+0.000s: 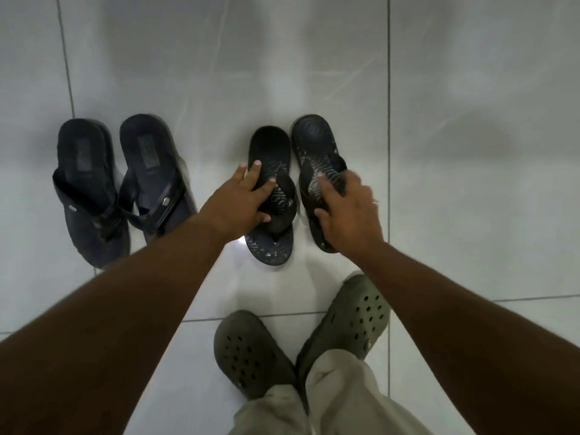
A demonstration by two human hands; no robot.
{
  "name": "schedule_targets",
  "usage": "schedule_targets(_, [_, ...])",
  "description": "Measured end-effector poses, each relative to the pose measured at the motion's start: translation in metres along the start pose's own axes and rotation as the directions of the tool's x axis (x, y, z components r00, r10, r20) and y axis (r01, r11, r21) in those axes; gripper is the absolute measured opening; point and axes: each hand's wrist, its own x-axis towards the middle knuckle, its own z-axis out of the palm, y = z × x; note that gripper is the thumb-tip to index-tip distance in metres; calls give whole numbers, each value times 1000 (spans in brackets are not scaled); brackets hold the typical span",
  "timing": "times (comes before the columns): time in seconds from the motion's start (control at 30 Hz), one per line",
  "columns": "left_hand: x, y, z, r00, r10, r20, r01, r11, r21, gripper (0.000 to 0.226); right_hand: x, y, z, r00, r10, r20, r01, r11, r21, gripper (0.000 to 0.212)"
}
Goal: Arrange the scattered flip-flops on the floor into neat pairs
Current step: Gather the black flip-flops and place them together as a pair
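Two black patterned flip-flops lie side by side on the pale tiled floor, heels pointing away from me. My left hand (243,199) grips the strap of the left black flip-flop (269,146). On the right black flip-flop (314,136), my right hand (348,211) rests over the strap and front part, fingers curled on it, slightly blurred. Further left, a pair of dark navy flip-flops stands together: the left navy flip-flop (83,158) and the right navy flip-flop (147,152), their toe ends nearly touching.
My feet wear olive-green clogs, the left clog (248,350) and the right clog (354,312), just below the black pair, with beige trouser legs (329,400) above them. Grey tiled floor (470,152) stretches around with dark grout lines.
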Motion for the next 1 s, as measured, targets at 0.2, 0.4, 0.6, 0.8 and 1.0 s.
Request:
schedule_targets(0.2, [-3,11,4,993,-75,92,85,990,-111,76,3,14,-2,964,17,264,-13,1000,-16,77])
schedule_targets(0.4, [1,15,11,993,-67,101,78,992,-101,61,1,6,4,958,41,284,-57,997,51,75])
schedule_targets(0.6, [3,23,11,991,-101,89,112,986,-124,60,-1,8,10,966,41,255,-65,994,87,77])
schedule_targets(0.8, [26,71,9,991,-116,61,124,981,-148,60,0,55,2,977,61,206,-81,992,92,78])
schedule_targets(1.0, [77,177,7,999,-34,31,39,981,-192,61,-17,165,-25,958,181,221,-203,976,82,83])
